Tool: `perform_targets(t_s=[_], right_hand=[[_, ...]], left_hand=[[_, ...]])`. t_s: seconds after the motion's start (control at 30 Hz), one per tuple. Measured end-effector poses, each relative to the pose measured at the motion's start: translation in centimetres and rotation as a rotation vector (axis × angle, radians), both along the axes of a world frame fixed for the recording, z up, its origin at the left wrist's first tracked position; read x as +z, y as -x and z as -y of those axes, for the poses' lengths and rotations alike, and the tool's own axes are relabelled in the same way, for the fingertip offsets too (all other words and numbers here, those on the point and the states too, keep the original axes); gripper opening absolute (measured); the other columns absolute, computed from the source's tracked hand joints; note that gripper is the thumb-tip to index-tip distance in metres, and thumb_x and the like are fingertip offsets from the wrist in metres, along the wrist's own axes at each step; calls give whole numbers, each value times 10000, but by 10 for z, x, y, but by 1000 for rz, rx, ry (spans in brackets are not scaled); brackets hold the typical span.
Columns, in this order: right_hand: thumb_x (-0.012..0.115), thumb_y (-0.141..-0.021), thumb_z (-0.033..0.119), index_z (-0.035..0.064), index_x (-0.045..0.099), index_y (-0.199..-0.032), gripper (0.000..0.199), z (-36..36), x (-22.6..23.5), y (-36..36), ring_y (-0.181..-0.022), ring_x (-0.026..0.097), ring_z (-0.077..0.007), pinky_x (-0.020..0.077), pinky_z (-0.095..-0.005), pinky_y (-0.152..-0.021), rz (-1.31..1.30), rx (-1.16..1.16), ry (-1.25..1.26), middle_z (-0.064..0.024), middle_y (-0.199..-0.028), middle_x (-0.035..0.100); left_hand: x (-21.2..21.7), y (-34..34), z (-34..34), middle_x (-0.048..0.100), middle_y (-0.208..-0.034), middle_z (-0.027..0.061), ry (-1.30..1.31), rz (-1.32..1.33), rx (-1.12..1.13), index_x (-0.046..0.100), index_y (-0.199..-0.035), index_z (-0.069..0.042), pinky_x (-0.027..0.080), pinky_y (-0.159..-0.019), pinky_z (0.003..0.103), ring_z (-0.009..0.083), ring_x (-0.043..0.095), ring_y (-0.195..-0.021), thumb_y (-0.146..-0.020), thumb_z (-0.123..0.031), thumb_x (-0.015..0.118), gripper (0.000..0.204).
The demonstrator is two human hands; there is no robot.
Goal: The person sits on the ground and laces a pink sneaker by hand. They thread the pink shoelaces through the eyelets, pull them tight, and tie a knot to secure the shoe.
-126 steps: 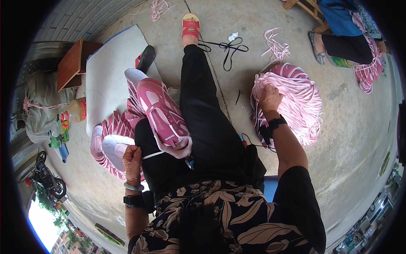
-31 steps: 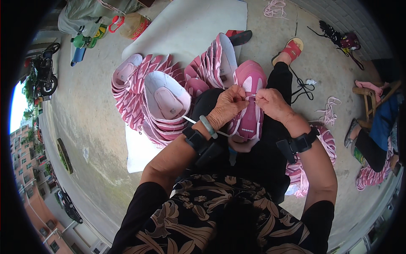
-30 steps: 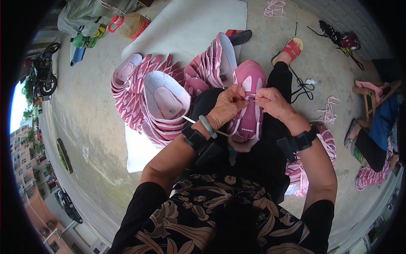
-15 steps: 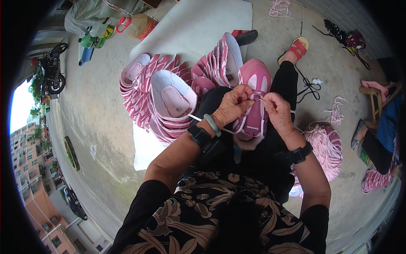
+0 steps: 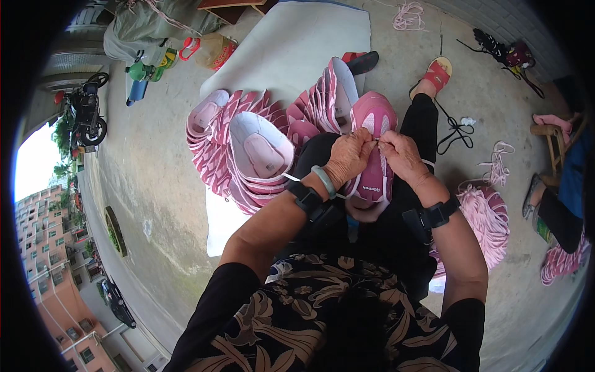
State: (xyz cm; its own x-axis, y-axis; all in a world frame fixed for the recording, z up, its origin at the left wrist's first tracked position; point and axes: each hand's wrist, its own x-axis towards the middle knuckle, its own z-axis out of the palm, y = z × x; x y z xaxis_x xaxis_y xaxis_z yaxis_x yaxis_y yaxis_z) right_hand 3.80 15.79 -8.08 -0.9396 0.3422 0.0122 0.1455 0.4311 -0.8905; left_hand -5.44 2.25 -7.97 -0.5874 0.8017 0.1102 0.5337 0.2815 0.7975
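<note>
A pink shoe upper lies across my lap, its rounded toe pointing away from me. Over the lacing area my left hand is closed, thumb and fingertips pinching a pale shoelace. From the other side my right hand pinches at the same spot, closed on the lace too. Both sets of fingertips nearly touch and cover most of the laced part. A bangle and a black wristband circle my left wrist; a black band sits on the right.
Nested pink shoe uppers stand left of my knee, on a white sheet. A bundle of pink laces lies at my right. Loose laces and a black cord are on the floor. Another person's leg shows at far right.
My hands have come closer together, fingertips now meeting over the shoe's lacing. The view has shifted slightly, so the surroundings sit a little lower and farther right.
</note>
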Motion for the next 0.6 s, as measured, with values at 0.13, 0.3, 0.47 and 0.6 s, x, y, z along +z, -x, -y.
perform_targets(t_s=[0.13,0.3,0.47,0.6], right_hand=[[549,-706,3,55,508,-840,149,-10,5,-8,-685,580,-334,451,-379,-602,29,40,47,-136,-690,575],[507,-692,-67,62,481,-991,327,-6,1,-21,-668,565,-259,457,-328,-598,-101,-2,-187,-109,-761,538],[496,-701,-52,61,469,-1052,370,0,1,-22,-734,577,-312,484,-376,-637,-147,-51,-361,-133,-839,541],[532,-696,-15,50,486,-1032,346,-11,11,-26,-709,591,-282,498,-350,-584,-19,71,-564,-113,-858,534]], left_hand=[[7,11,23,564,-664,165,51,-90,88,475,-816,-66,447,-585,450,386,564,-688,-806,-159,560,127],[38,81,110,593,-680,170,473,-492,309,490,-834,-79,445,-535,475,367,584,-630,-829,-187,517,111],[40,75,109,610,-838,165,797,-493,145,495,-881,-44,478,-615,432,359,595,-741,-778,-157,569,171],[23,18,50,605,-858,154,180,-258,2,484,-1051,-61,485,-660,425,355,591,-785,-724,-83,563,337]])
